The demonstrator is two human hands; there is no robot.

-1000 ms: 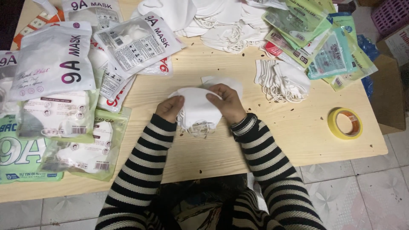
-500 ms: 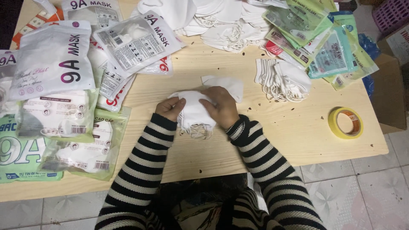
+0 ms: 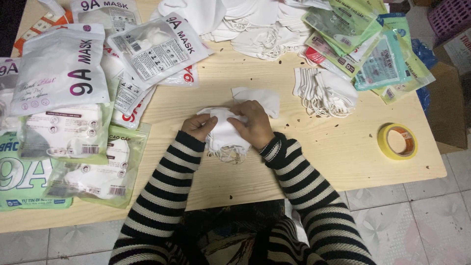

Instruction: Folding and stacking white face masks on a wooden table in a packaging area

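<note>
A person in a black-and-white striped sweater sits at the near edge of a pale wooden table (image 3: 314, 162), seen from above. Both hands are close together at the table's centre, clamped on a small stack of white face masks (image 3: 224, 135). The left hand (image 3: 197, 126) pinches the stack's left edge; the right hand (image 3: 254, 123) presses flat over its top right. The masks are folded, soft and plain white, with thin elastic ear loops spilling loose at the stack's 6 o'clock edge. A single white mask (image 3: 262, 98) lies just beyond the right hand at 1 o'clock, touching the stack.

Half a second ago the right hand lay further right; it has since slid left across the stack toward the left hand, and the stack looks more tightly gathered.

Bare tabletop lies open at 3 to 5 o'clock of the hands, as far as a roll of yellow tape (image 3: 397, 141) near the right edge. At 9 o'clock, sealed mask packets (image 3: 59, 68) crowd the left side. At 2 o'clock sits another bundle of white masks (image 3: 324, 91), with green packets (image 3: 373, 44) beyond. A loose heap of white masks (image 3: 245, 24) fills the far edge at 12 o'clock.
</note>
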